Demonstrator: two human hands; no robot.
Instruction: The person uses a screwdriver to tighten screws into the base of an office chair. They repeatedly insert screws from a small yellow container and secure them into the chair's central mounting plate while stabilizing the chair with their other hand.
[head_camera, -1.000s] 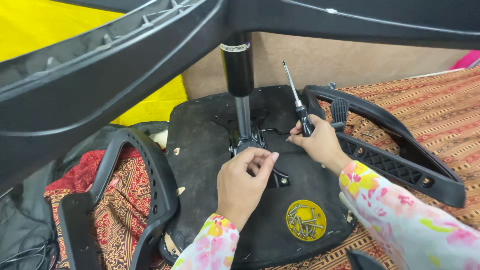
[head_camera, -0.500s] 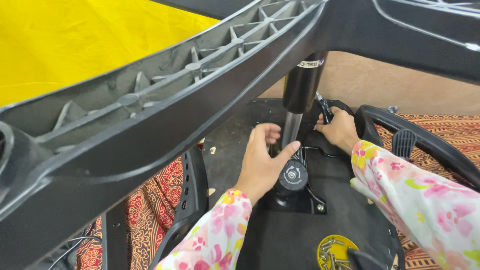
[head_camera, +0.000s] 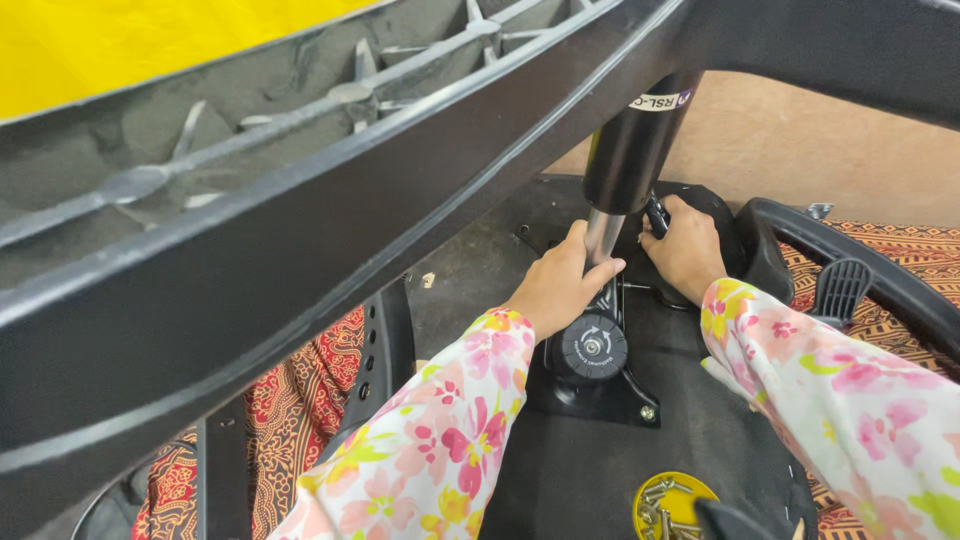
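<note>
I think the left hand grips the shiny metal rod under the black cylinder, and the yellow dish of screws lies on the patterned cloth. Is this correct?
Not quite. In the head view the left hand does grip the metal rod, but the yellow dish of screws lies on the black underside of the seat, not on the cloth.

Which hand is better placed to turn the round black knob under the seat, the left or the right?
Probably the left hand. It grips the silver gas-lift rod directly above the round knob. The right hand is further away and already holds a black tool handle.
</note>
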